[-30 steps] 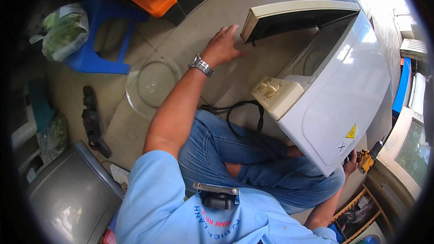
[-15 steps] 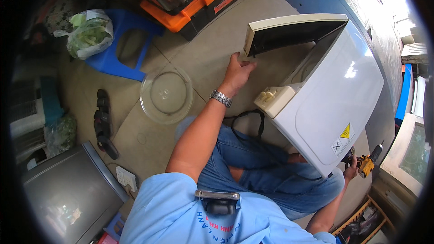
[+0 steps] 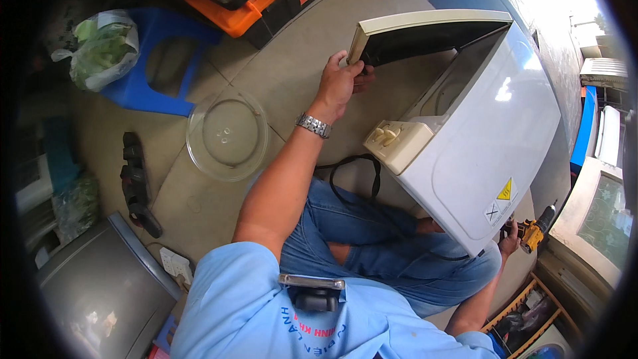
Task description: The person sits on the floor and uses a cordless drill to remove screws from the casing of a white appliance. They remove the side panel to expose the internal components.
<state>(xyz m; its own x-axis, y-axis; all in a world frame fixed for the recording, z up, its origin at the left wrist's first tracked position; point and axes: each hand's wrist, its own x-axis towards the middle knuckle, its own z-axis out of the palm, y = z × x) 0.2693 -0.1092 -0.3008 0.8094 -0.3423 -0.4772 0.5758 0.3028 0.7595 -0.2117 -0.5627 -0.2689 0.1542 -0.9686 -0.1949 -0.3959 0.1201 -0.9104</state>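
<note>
Left grip: the bare left hand (image 3: 337, 85) was clamped on the free corner of the cream-framed, black-lined door (image 3: 428, 36).
Door line: its long axis ran rightward from that nearer hand, joining the glossy white boxy microwave oven (image 3: 492, 126).
Right grip: the bare right hand (image 3: 510, 240) was beside the oven's lower right, near a yellow-and-black drill (image 3: 531, 234); closure couldn't be told.
Oven labels: a yellow triangular warning sticker (image 3: 506, 189), lower right.

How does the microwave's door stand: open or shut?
Open: the door is swung out from the white microwave, baring part of the inside, with the left hand at its free edge.
</note>
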